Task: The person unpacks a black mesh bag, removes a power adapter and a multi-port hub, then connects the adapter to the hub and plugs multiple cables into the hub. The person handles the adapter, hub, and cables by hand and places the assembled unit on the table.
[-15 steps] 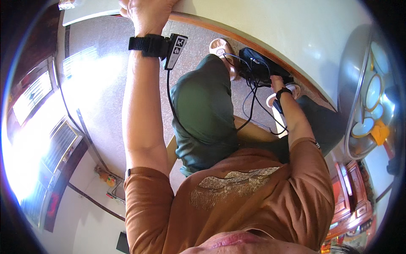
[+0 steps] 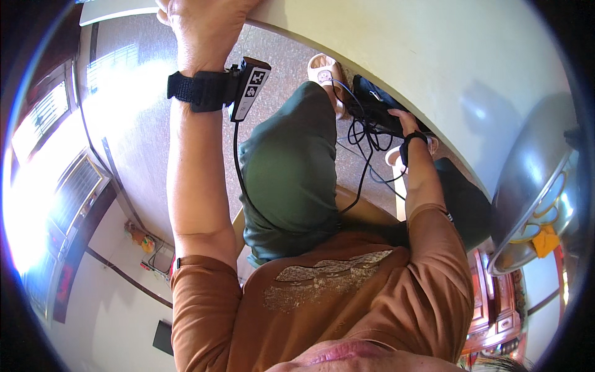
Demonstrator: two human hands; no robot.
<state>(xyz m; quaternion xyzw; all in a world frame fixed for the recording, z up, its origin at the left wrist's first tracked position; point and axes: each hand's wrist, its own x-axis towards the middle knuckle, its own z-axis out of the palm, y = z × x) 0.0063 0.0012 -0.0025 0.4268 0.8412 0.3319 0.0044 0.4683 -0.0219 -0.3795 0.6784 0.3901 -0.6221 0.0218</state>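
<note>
Right now, the left hand (image 2: 207, 28) is resting at the rim of the pale table (image 2: 446, 56), near 11 o'clock; its fingertips are running out of view, so I cannot tell whether it is gripping. At 2 o'clock, below the tabletop, the right hand (image 2: 406, 121) is pointing its fingers toward a dark bag (image 2: 378, 108), seemingly touching it; the fingers are partly hiding in shadow, so I cannot tell whether they are pinching anything. The bag is lying between 1 and 2 o'clock, and black cables (image 2: 365, 133) are looping just beside it, toward the center.

Those loops are running close to the sandal (image 2: 321, 75) near 12 o'clock, so a shifting foot could be snagging one and tugging the bag along. At 11 o'clock, a strap (image 2: 207, 90) is holding a small device (image 2: 251, 90) on the left wrist, and its cord (image 2: 238, 167) is trailing down over the thigh; an arm lifting too far could be pulling that cord tight. Toward 3 o'clock, a metal basin (image 2: 527, 155) is sitting near the table's edge, so a rising right elbow could be knocking it.
</note>
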